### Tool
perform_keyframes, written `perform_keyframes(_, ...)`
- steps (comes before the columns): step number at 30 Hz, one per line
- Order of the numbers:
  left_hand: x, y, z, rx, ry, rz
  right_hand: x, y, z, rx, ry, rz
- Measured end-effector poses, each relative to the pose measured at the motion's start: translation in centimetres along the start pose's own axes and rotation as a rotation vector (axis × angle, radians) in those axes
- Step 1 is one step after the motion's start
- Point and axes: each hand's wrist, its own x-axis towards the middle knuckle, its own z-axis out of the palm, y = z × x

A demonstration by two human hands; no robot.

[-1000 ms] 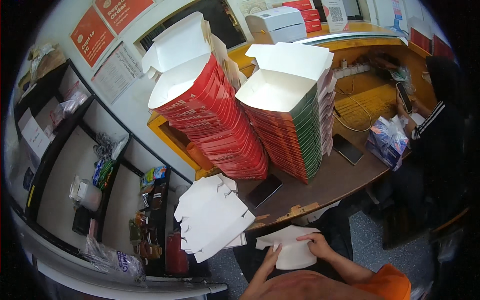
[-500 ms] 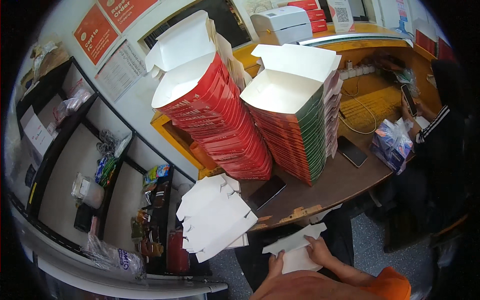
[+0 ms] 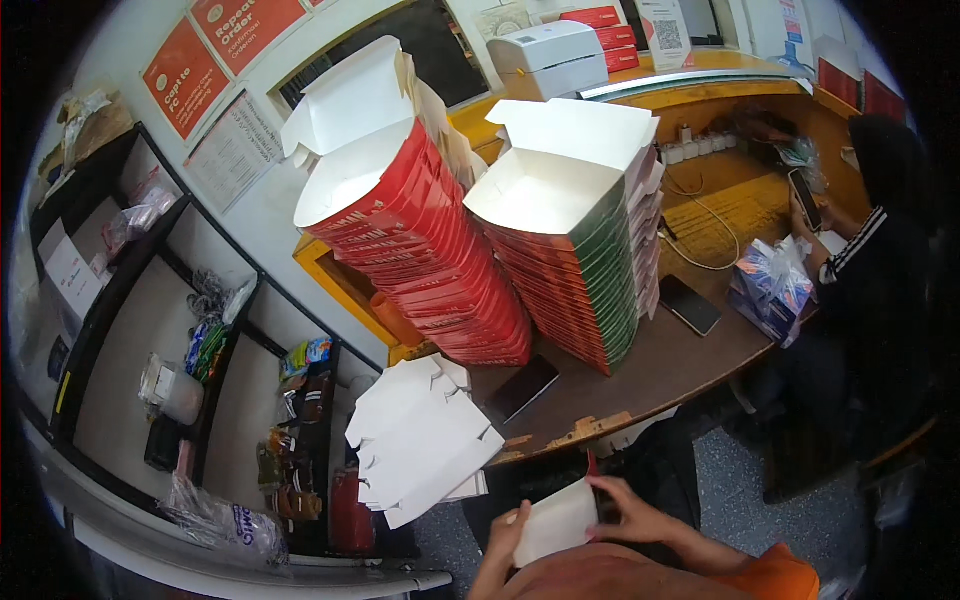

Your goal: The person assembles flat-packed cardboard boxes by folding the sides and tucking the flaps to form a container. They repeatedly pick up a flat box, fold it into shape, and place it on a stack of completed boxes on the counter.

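Note:
Low in front of me, over my lap, I hold a partly folded cardboard food box (image 3: 556, 523), its white inside facing up. My left hand (image 3: 506, 534) grips its left edge, thumb on top. At the other side my right hand (image 3: 628, 512) pinches the box's right edge, where a raised flap shows a bit of red outer face. Just left and beyond lies a pile of flat white box blanks (image 3: 420, 440) at the table's edge. Two tall stacks of nested open boxes stand on the table, one red (image 3: 430, 260), the other red and green (image 3: 590, 275).
Two dark phones (image 3: 524, 388) (image 3: 689, 305) rest on the brown table (image 3: 650, 385). A plastic-wrapped packet (image 3: 770, 290) sits at its right. Beside it a person in dark clothes (image 3: 880, 270) holds a phone. Black shelves (image 3: 225, 370) with packets are left; a white printer (image 3: 548, 60) stands behind.
The box panel in my hands has turned and its sides are bent up further. My left hand has shifted left, and my right hand has moved to the right edge. The view has shifted slightly.

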Motion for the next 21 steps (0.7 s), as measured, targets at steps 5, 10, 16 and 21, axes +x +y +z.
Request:
perform_keyframes(5,-4.9,6.1,-1.9,0.099,-0.216,0.109,0.0,-5.5,-0.8,-0.002,-0.18,-0.055)
perform_keyframes(10,-8.8,13.2,-6.7,-0.282,-0.586,0.161,0.3,-13.5,-9.0,0.162,0.121,-0.585)
perform_keyframes(16,-11.1,24.6,-6.0,0.208,-0.24,0.904,10.0,-29.0,-16.4,-0.562,0.921,-1.082)
perform_keyframes(21,-14.2,36.1,-2.2,0.216,-0.041,1.476,15.4,-32.1,-19.9,-0.907,0.826,-0.718)
